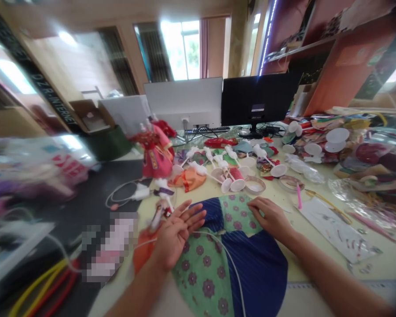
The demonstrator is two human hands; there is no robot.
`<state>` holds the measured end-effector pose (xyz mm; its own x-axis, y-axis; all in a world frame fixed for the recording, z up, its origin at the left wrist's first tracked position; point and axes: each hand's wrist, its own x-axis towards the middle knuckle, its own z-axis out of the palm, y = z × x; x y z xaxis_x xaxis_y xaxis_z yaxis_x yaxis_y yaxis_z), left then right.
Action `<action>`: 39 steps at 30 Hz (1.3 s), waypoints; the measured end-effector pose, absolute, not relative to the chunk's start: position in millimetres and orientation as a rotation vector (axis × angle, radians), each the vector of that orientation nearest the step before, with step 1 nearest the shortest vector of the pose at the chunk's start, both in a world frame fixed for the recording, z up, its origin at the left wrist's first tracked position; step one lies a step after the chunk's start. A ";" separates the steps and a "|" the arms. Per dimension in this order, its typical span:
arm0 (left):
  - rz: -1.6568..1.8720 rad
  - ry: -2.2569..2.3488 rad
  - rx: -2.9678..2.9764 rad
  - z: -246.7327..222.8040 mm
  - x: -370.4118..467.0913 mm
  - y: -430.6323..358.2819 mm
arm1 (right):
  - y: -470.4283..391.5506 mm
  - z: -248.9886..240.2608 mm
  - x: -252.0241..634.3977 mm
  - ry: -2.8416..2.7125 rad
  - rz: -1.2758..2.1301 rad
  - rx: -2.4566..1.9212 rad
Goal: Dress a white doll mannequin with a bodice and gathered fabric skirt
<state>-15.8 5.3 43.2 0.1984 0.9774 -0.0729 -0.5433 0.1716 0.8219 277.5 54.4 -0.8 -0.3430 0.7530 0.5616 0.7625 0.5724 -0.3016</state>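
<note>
A piece of sewn cloth, with green flowered panels and navy striped ones, lies spread on the pale table in front of me. My left hand is at its upper left, palm turned up and fingers stretched out, holding nothing I can see. At the upper right edge of the cloth, my right hand has its fingers bent together on the green flowered part. A thin white cable runs across the cloth from near my left wrist. Orange fabric shows beside my left forearm.
White doll stands and bits of fabric lie beyond the cloth. A dressed doll in pink stands at the back left. Tape rolls, a pink pen and a white sheet are to the right. Two monitors stand behind.
</note>
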 end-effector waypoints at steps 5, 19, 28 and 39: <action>1.190 0.612 0.680 42.5 -17.5 5.4 | 54.3 -0.7 276.9 -2.157 -0.010 -1.208; 1.219 0.704 0.689 42.4 -15.4 6.9 | 55.4 -1.9 278.0 -2.198 0.006 -1.257; 1.221 0.673 0.748 39.8 -15.6 5.2 | 54.5 -1.6 278.3 -2.205 0.004 -1.241; 1.198 0.676 0.750 41.2 -14.7 4.5 | 55.1 -1.7 277.7 -2.215 -0.001 -1.247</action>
<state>-14.7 4.5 41.2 0.2324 0.9703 -0.0673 -0.5590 0.1899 0.8071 277.7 55.1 -1.7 -0.3859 0.7804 0.4920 0.7807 0.5604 -0.2766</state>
